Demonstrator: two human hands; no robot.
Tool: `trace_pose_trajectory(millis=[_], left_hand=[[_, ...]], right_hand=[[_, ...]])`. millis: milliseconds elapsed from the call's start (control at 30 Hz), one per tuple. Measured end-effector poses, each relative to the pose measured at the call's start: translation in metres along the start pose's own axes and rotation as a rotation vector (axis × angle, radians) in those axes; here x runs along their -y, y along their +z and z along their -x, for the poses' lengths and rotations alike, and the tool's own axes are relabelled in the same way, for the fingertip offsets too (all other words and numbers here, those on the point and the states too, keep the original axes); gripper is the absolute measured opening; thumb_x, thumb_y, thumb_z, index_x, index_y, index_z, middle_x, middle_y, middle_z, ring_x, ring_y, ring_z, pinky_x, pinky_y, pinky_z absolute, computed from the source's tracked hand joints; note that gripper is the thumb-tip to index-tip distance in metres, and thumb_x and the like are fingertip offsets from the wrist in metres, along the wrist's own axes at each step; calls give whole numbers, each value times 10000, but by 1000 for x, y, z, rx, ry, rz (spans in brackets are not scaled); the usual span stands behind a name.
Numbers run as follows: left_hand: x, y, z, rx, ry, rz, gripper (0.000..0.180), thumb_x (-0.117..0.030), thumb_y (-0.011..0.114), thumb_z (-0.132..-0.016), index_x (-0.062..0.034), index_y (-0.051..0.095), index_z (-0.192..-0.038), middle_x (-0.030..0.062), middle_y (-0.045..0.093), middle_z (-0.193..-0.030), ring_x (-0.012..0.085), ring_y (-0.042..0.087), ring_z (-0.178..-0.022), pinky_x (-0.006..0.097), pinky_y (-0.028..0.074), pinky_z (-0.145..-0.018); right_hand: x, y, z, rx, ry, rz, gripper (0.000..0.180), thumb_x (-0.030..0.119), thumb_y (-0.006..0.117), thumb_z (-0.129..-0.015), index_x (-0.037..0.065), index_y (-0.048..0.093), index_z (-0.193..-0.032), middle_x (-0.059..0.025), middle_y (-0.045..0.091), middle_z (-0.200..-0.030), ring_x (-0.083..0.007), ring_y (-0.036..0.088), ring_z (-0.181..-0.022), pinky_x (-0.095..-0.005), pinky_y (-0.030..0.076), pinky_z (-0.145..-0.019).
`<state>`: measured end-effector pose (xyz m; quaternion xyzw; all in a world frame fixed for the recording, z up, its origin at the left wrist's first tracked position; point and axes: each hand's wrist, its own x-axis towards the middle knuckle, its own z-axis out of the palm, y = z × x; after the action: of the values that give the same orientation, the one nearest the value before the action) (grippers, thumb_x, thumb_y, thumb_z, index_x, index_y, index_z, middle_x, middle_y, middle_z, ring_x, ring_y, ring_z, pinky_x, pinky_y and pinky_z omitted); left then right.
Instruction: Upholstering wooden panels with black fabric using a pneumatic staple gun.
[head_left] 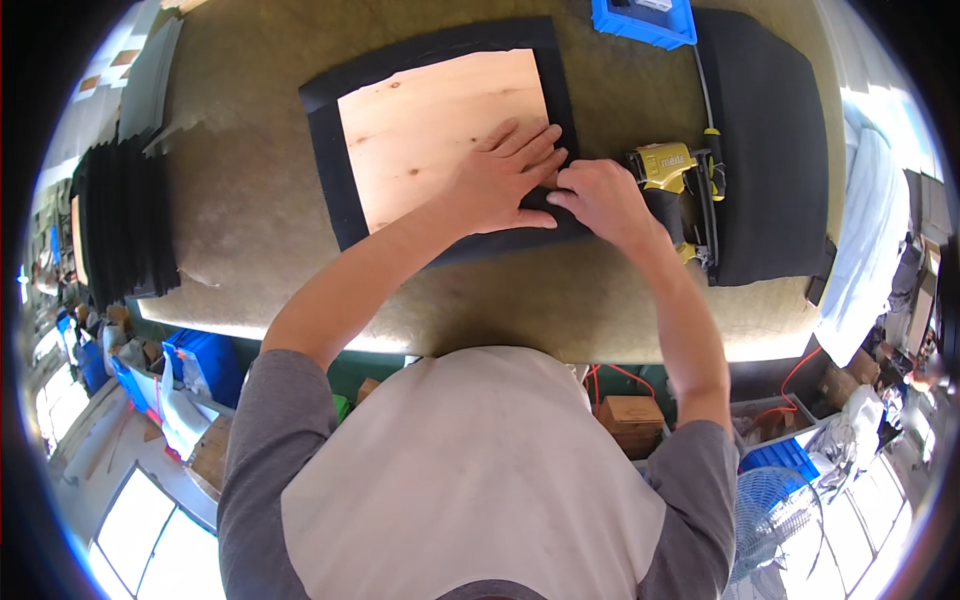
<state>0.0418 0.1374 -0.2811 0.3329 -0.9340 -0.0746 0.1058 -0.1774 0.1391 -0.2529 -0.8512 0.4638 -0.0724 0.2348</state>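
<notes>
A pale wooden board [415,140] lies on a larger sheet of black fabric [330,165], which shows as a border around it. My left hand [500,178] rests flat across the board's right edge, fingers spread and thumb over the fabric. Close beside its fingertips, my right hand [600,195] is closed at the right edge, with its fingers bent onto the black fabric. The fold between the two hands is partly hidden. Just right of my right hand lies a yellow and black staple gun [668,165].
All this sits on a brownish worktable [240,130]. Black fabric sheets [770,150] lie at the right, and a stack of dark sheets [125,220] stands at the left. A blue bin [645,22] is at the back. A fan [775,515] stands behind me.
</notes>
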Motion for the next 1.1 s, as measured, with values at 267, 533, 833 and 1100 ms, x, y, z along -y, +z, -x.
trace_pose_trajectory(millis=[267, 533, 833, 1100], left_hand=[[6, 11, -3, -96, -10, 39, 543, -497, 635, -946, -130, 629, -1346, 86, 500, -1513, 269, 430, -1429, 466, 340, -1190], [13, 23, -13, -246, 18, 18, 407, -404, 625, -959, -119, 689, -1241, 62, 566, -1435, 238, 473, -1374, 431, 369, -1160], [5, 26, -13, -290, -28, 88, 359, -275, 638, -961, -82, 681, -1260, 64, 579, -1441, 233, 481, -1391, 399, 381, -1170], [13, 31, -11, -339, -19, 20, 406, -155, 584, -921, -62, 644, -1311, 69, 584, -1426, 235, 509, -1360, 379, 379, -1166]], right_hand=[[-14, -11, 103, -387, 648, 201, 806, 144, 799, -819, 9, 386, -1498, -245, 579, -1248, -436, 565, -1164, -487, 492, -972], [-31, -56, 83, -179, 718, -157, 627, 21, 694, -780, -51, 505, -1373, -238, 691, -935, -342, 690, -838, -439, 540, -761], [75, -46, 82, -13, 828, -1096, 142, -9, 662, -822, -21, 652, -963, -68, 643, -676, -164, 644, -564, -317, 510, -538], [63, -23, 54, 5, 819, -501, 169, 118, 680, -770, -50, 671, -762, -92, 660, -593, -175, 682, -544, -337, 539, -544]])
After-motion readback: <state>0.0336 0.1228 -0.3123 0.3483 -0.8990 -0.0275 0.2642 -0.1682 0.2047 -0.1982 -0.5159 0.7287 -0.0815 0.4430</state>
